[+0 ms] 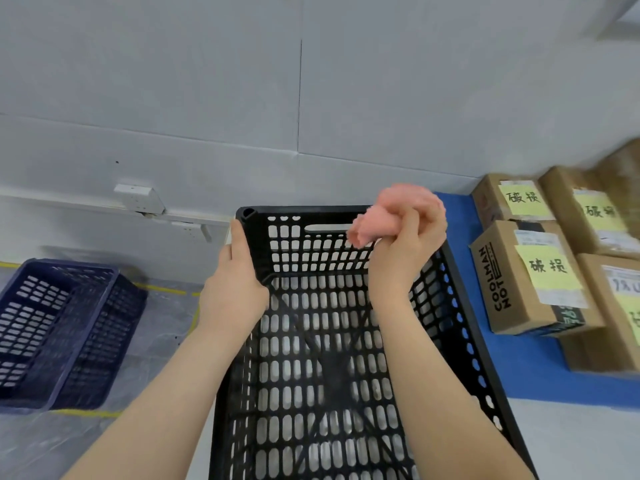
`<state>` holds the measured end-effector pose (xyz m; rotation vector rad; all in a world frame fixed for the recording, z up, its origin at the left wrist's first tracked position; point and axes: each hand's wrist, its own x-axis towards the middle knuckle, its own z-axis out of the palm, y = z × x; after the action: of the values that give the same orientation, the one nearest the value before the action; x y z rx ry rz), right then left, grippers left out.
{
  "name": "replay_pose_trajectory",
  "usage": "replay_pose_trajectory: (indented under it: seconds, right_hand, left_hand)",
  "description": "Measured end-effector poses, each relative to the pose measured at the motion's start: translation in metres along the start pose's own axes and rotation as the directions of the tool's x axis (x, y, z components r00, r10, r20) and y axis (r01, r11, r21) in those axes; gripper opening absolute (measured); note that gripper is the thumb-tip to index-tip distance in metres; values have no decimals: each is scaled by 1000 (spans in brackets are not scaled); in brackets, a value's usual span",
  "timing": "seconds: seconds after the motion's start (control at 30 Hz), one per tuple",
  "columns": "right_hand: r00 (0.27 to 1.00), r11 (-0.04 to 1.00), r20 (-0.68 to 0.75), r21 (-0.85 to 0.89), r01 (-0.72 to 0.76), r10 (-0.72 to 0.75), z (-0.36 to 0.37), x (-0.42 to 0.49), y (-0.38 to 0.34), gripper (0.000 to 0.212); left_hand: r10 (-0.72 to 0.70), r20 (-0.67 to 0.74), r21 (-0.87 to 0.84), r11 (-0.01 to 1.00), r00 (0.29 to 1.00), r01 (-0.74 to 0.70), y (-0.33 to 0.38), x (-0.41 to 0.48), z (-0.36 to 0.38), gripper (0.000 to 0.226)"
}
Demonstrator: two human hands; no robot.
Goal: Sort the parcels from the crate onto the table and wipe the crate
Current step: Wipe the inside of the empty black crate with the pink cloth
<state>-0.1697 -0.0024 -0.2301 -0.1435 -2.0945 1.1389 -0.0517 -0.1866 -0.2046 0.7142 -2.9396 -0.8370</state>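
A black slotted plastic crate fills the middle of the view, with nothing inside it. My left hand grips the crate's far left corner at the rim. My right hand holds a bunched pink cloth over the crate's far wall, near the handle slot. Several brown cardboard parcels with yellow handwritten notes lie on the blue table to the right.
A dark blue slotted crate stands on the plastic-covered floor at the left, beside yellow tape lines. A white wall with a socket box rises behind. The parcels crowd the table's right side, close to the black crate.
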Motion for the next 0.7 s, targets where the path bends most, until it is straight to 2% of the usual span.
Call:
replay_pose_trajectory:
  seconds: [0.1, 0.17, 0.2, 0.23, 0.27, 0.3, 0.37, 0.4, 0.43, 0.47, 0.53, 0.57, 0.63, 0.7]
  right_hand:
    - [992, 994, 119, -106, -15, 27, 2, -14, 26, 15]
    - [959, 971, 272, -239, -8, 75, 2, -34, 52, 17]
    - [919, 955, 378, -297, 7, 111, 4, -45, 68, 18]
    - [836, 923, 521, -382, 50, 171, 4, -54, 82, 23]
    - [704, 875, 655, -474, 100, 274, 4, -63, 91, 37]
    - [587, 786, 692, -601, 146, 420, 7, -70, 96, 60]
    - [496, 644, 653, -732, 220, 573, 18, -67, 94, 93]
    - [454, 634, 652, -742, 218, 607, 23, -60, 90, 101]
    - [396, 618, 653, -751, 232, 645, 27, -50, 85, 108]
    - [306, 590, 665, -747, 308, 681, 27, -38, 76, 109]
    - [191, 542, 728, -635, 550, 659, 25, -21, 58, 89]
    - [192, 534, 761, -587, 609, 619, 19, -19, 51, 79]
    - [262, 540, 828, -530, 654, 495, 7, -17, 49, 64]
    - [269, 532, 865, -479, 699, 424, -7, -14, 43, 58]
  left_hand:
    - [-4, -1, -4, 1000, 1000, 4, -1, 0, 0, 97]
    - [-4, 0, -4, 1000, 1000, 4, -1, 1, 0, 96]
    - [-6, -1, -1, 1000, 1000, 6, -1, 1, 0, 96]
    - [-6, -3, 3, 1000, 1000, 6, -1, 1, 0, 96]
    - [-5, -8, 8, 1000, 1000, 5, -1, 1, 1, 96]
    - [-5, -12, 14, 1000, 1000, 5, -1, 1, 1, 95]
    - [-5, -19, 26, 1000, 1000, 5, -1, 1, 2, 96]
    - [-6, -22, 30, 1000, 1000, 7, 0, 2, 3, 97]
    - [-8, -21, 32, 999, 1000, 9, 0, 2, 3, 97]
    - [-7, -21, 31, 999, 1000, 8, 1, 2, 2, 97]
    - [-15, -14, 13, 1000, 1000, 15, 2, 1, 0, 93]
    - [-20, -6, -15, 1000, 1000, 20, 3, 0, -2, 88]
    - [9, -22, -125, 992, 1000, -12, 7, -3, -4, 75]
    - [54, -112, -265, 961, 992, -83, 11, -8, -11, 67]
